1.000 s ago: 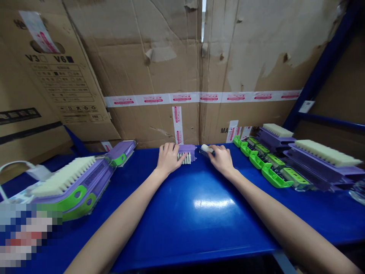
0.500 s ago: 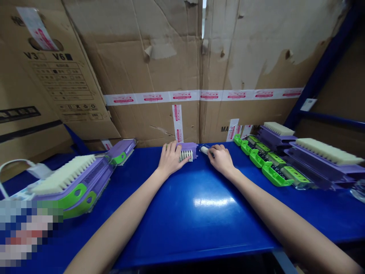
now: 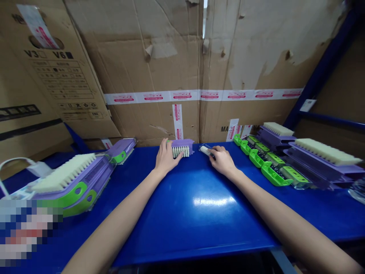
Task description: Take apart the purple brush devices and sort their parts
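My left hand [image 3: 165,159] grips the left end of a purple brush [image 3: 184,143] with cream bristles on the side facing me. Its fingers lie over the top and back, and the thumb presses along the front of the bristles. A short gap away, my right hand [image 3: 224,159] has its fingers curled round one end of a clear plastic piece with a white bar [image 3: 204,150] in it. The part under the right fingers is hidden. Both things are at the back of the blue table [image 3: 199,220].
At left lie purple and green brushes [image 3: 81,186] with a cream pad, and a smaller purple one [image 3: 122,148]. At right are a row of green caps [image 3: 272,176], clear cylinders and purple housings with cream pads [image 3: 327,151]. Cardboard [image 3: 154,68] stands behind.
My left hand has moved slightly left with the purple brush, showing more of its bristles and widening the gap to the clear piece. My right hand has barely moved.
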The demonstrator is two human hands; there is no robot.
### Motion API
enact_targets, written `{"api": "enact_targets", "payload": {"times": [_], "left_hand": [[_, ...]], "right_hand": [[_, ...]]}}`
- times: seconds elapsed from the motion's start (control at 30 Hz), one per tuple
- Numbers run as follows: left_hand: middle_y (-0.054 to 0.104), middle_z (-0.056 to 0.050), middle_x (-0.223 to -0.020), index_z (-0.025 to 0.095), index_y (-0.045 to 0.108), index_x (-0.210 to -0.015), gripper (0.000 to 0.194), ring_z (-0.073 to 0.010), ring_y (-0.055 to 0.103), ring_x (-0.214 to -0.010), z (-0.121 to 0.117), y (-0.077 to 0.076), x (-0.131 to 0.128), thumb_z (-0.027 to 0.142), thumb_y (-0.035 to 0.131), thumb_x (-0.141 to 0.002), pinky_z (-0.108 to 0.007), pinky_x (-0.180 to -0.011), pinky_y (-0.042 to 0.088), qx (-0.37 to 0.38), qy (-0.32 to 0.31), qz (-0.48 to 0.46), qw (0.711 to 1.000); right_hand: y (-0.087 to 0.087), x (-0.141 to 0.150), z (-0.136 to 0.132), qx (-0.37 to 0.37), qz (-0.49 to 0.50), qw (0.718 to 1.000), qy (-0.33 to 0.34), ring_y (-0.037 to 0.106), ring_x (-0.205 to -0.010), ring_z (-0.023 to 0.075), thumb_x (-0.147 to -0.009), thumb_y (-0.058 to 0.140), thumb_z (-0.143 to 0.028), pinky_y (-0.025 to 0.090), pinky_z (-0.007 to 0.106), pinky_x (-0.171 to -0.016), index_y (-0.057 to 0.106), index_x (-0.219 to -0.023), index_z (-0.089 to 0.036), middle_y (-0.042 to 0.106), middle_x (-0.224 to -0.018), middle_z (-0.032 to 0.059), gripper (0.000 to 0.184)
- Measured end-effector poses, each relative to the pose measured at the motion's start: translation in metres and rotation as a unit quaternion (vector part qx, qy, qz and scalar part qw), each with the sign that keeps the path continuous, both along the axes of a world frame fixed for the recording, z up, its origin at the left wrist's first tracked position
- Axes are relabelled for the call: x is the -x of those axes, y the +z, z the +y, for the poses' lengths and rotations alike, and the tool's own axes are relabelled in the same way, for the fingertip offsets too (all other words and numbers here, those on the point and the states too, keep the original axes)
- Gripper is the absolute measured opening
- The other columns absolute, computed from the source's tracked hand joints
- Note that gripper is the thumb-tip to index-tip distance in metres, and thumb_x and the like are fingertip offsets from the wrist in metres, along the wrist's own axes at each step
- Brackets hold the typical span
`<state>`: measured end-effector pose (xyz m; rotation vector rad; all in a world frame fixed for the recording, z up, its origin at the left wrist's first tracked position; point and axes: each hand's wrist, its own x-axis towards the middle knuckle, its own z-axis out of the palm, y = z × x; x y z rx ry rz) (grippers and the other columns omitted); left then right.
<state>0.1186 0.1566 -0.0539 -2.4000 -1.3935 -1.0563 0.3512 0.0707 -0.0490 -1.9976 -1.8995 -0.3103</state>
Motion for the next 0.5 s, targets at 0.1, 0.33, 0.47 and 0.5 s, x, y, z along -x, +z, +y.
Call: {"api": "enact_targets", "payload": {"times": [0.1,0.33,0.47,0.5], "left_hand": [[0.044,-0.023,-0.134,0.011,0.046,-0.121,0.059,-0.0336,0.045,-0.126,0.002,-0.002,0.001,0.054,0.057,-0.082,-0.044,-0.098,0.044,-0.011,0.028,-0.023,0.999],[0.050,-0.022,-0.133,0.009,0.051,-0.122,0.050,-0.0347,0.041,-0.130,0.008,-0.010,0.002,0.045,0.053,-0.088,-0.047,-0.104,0.039,-0.066,-0.002,0.016,0.998],[0.053,-0.020,-0.130,0.009,0.054,-0.124,0.047,-0.0340,0.044,-0.125,0.008,-0.010,0.004,0.041,0.052,-0.089,-0.045,-0.101,0.042,-0.073,-0.006,0.023,0.997],[0.054,-0.020,-0.129,0.010,0.054,-0.123,0.046,-0.0337,0.045,-0.123,0.009,-0.010,0.004,0.040,0.053,-0.089,-0.045,-0.099,0.043,-0.075,-0.008,0.023,0.997]], "right_hand": [[0.001,0.000,-0.001,0.005,-0.004,1.000,-0.003,0.050,-0.107,0.0254,-0.091,0.044,-0.027,0.041,0.034,-0.085,0.062,-0.122,-0.018,0.058,-0.121,0.0122,0.037],[0.004,0.004,-0.005,0.010,-0.008,1.000,-0.003,0.052,-0.104,0.0248,-0.089,0.046,-0.026,0.040,0.033,-0.081,0.064,-0.118,-0.018,0.059,-0.116,0.0114,0.035],[0.007,0.007,-0.009,0.012,-0.010,1.000,0.003,0.053,-0.102,0.0243,-0.088,0.047,-0.026,0.040,0.033,-0.080,0.065,-0.116,-0.017,0.060,-0.114,0.0116,0.034],[0.008,0.008,-0.009,0.013,-0.011,1.000,0.004,0.053,-0.102,0.0242,-0.088,0.047,-0.026,0.040,0.032,-0.080,0.065,-0.116,-0.017,0.060,-0.113,0.0117,0.034]]}}
